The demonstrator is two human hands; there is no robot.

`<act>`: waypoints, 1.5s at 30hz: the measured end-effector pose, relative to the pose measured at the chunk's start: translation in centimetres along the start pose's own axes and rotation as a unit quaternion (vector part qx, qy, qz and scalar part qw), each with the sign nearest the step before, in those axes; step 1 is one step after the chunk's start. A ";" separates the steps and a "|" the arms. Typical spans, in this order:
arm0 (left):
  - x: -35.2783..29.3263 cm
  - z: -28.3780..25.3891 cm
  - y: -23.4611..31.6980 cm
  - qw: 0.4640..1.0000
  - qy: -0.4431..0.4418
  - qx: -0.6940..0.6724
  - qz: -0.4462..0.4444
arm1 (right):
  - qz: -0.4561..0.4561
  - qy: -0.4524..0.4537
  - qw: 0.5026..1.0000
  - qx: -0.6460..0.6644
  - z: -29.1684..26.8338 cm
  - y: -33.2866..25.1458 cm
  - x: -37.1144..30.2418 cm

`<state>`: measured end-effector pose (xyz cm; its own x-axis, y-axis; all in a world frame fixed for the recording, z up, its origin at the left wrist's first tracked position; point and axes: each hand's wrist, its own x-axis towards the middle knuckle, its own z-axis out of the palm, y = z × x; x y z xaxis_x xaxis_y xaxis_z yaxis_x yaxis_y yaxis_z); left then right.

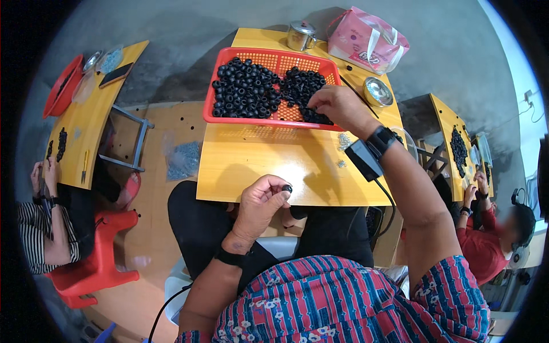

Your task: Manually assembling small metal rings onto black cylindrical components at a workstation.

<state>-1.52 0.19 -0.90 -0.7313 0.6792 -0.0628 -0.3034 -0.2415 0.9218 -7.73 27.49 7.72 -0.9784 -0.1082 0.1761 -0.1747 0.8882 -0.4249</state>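
Note:
Over the near edge of the yellow table [251,160], my left hand [258,207] pinches a small round black plastic part [287,188] between thumb and fingertips. My right hand [342,107] is at the right side of a red plastic basket [251,121], fingers curled together over a pile of small black pieces [300,86]. Whatever its fingertips hold is too small to make out. A second pile, of larger round black parts with holes [243,88], fills the basket's left side. Small shiny metal pieces [344,141] lie on the table beneath my right wrist.
Behind the basket stand a metal cup [301,36] and a pink bag [369,40]. A metal bowl [378,91] sits at the table's right edge, with a thin dark rod [357,94] beside it. People work at yellow tables to left [106,108] and right [449,123].

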 end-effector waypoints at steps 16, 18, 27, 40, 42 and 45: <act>-0.2 -0.1 -0.1 0.997 -0.008 -0.064 -0.045 | -0.035 -0.163 0.966 -0.198 2.8 0.7 3.0; -0.1 -0.2 -0.4 0.999 -0.007 -0.039 -0.030 | -0.044 -0.163 0.962 -0.216 2.9 0.2 3.1; 0.1 -0.2 -0.6 0.999 -0.008 -0.023 -0.026 | -0.080 -0.171 0.949 -0.252 3.3 1.1 3.8; 0.0 0.0 -0.6 1.000 0.015 -0.017 -0.020 | -0.049 -0.159 0.970 -0.176 3.7 1.9 4.1; 0.0 0.1 -0.5 1.000 0.019 -0.006 -0.010 | -0.044 -0.160 0.970 -0.178 3.6 1.9 4.1; 0.1 0.2 -0.7 1.000 0.023 -0.011 -0.008 | -0.031 -0.171 0.973 -0.153 3.3 2.3 4.1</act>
<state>-1.28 0.52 -1.44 -0.7542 0.6498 -0.0948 -0.3272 -0.2466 0.9122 -12.48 27.58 4.50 -0.9560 -0.2606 -0.1350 -0.2439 0.9612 -0.1289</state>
